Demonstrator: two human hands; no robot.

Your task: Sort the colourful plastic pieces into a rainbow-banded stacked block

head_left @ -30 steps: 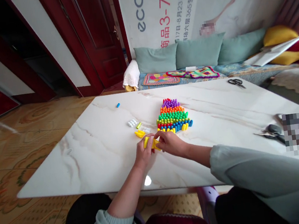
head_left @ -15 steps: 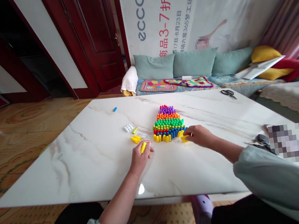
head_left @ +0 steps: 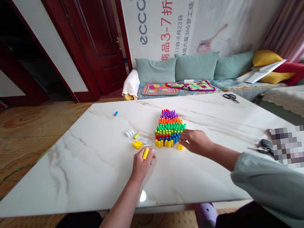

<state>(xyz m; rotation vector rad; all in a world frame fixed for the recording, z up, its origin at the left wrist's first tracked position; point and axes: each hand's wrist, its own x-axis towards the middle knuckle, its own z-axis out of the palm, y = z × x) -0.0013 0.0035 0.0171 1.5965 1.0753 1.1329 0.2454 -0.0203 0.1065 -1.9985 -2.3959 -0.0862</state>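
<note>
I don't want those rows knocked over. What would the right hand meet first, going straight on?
Probably the blue pieces by the right hand, though the depth between them is unclear.

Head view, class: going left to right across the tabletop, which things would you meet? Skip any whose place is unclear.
Blue piece, white pieces, yellow piece in the left hand, colourful rows, far scissors.

soft daylight, glare on tabletop, edges stretched
</note>
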